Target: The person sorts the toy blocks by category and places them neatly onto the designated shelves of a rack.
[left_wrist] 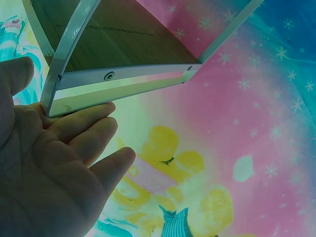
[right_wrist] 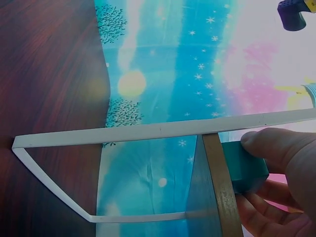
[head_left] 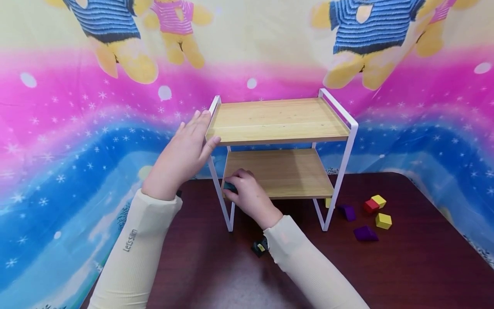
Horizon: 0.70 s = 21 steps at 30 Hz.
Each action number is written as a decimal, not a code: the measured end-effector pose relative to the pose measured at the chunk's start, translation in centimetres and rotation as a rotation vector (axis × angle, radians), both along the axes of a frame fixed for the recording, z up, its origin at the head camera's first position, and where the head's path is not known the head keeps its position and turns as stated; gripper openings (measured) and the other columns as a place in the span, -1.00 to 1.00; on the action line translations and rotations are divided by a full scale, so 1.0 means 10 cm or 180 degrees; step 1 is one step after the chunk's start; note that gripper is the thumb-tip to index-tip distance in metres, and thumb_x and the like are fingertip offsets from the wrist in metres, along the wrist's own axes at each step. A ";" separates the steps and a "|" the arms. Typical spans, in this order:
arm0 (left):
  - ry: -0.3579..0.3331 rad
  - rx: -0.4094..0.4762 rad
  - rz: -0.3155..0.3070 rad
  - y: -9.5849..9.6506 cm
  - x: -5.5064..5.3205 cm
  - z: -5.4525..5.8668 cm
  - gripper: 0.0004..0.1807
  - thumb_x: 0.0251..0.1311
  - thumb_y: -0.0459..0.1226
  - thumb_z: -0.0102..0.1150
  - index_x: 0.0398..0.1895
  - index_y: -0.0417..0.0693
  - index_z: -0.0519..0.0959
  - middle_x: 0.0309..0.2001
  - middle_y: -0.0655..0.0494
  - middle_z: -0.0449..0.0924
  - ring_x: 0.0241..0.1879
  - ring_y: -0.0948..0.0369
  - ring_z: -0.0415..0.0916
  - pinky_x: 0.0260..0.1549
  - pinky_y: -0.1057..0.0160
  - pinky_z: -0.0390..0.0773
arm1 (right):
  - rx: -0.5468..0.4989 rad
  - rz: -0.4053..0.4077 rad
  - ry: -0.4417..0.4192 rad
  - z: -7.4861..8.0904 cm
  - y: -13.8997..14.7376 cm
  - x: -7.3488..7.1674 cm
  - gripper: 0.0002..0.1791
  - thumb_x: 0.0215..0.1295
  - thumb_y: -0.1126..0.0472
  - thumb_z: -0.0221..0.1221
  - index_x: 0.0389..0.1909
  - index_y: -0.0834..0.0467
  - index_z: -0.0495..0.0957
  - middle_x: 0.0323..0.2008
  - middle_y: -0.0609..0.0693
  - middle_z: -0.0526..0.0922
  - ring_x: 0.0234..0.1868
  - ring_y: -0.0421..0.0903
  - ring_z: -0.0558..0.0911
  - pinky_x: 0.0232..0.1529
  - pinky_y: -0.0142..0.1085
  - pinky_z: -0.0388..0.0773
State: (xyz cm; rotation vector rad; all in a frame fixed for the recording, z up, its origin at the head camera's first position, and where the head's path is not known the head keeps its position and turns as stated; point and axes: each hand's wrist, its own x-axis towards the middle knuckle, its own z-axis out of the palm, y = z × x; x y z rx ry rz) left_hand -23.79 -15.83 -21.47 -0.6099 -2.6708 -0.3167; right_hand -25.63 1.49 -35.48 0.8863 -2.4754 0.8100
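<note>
Pinching teal block (right_wrist: 243, 169), right grip (head_left: 251, 195) at shelf (head_left: 281, 174), left grip (head_left: 183, 152) straight-fingered, dark table (head_left: 417, 266), bear-print backdrop (head_left: 254, 47)

Pale glare and soft shadows mark the tabletop (head_left: 424, 266).

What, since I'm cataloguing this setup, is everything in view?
Shelf unit: 1, white and wood-toned, on the table.
Table: 1, dark reddish-brown, under the shelf unit.
Green block: 1, teal green, at the lower board's left end.
Yellow blocks: 3, yellow, two right of the shelf unit, one mostly hidden behind its leg.
Red block: 1, red, beside a yellow block.
Purple blocks: 2, purple, right of the shelf unit.
Backdrop: 1, multicoloured, behind the table.
Small device: 1, black, near the right grip.
Sleeves: 2, cream, on both forearms.
Left grip: 1, bare, touching the shelf unit's left side.
Right grip: 1, bare, pinching the green block.
</note>
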 end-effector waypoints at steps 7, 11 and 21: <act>-0.0015 -0.0009 -0.0006 0.00 0.00 0.00 -0.20 0.54 0.05 -0.09 0.63 -0.17 -0.03 0.61 -0.09 -0.04 0.61 0.02 -0.20 0.54 -0.10 -0.17 | -0.0051 0.0006 -0.0004 0.00 0.00 0.00 -0.72 0.30 0.23 0.38 -0.01 0.24 0.72 -0.08 0.13 0.62 -0.07 0.04 0.60 0.01 -0.19 0.65; -0.0014 -0.0022 0.0002 0.01 0.00 0.01 -0.20 0.54 0.05 -0.09 0.63 -0.17 -0.03 0.61 -0.09 -0.04 0.61 0.03 -0.21 0.53 -0.11 -0.16 | -0.0090 0.0006 -0.0006 -0.01 0.00 0.01 -0.72 0.29 0.23 0.38 -0.02 0.24 0.72 -0.07 0.12 0.62 -0.07 0.03 0.60 0.01 -0.19 0.66; -0.0018 -0.0019 0.0015 0.00 0.00 0.00 -0.20 0.54 0.06 -0.09 0.63 -0.17 -0.03 0.61 -0.10 -0.04 0.61 0.03 -0.21 0.53 -0.11 -0.15 | -0.0166 0.0013 0.0058 0.00 0.00 0.02 -0.77 0.29 0.24 0.37 -0.07 0.22 0.71 -0.08 0.10 0.61 -0.09 0.01 0.61 0.01 -0.18 0.65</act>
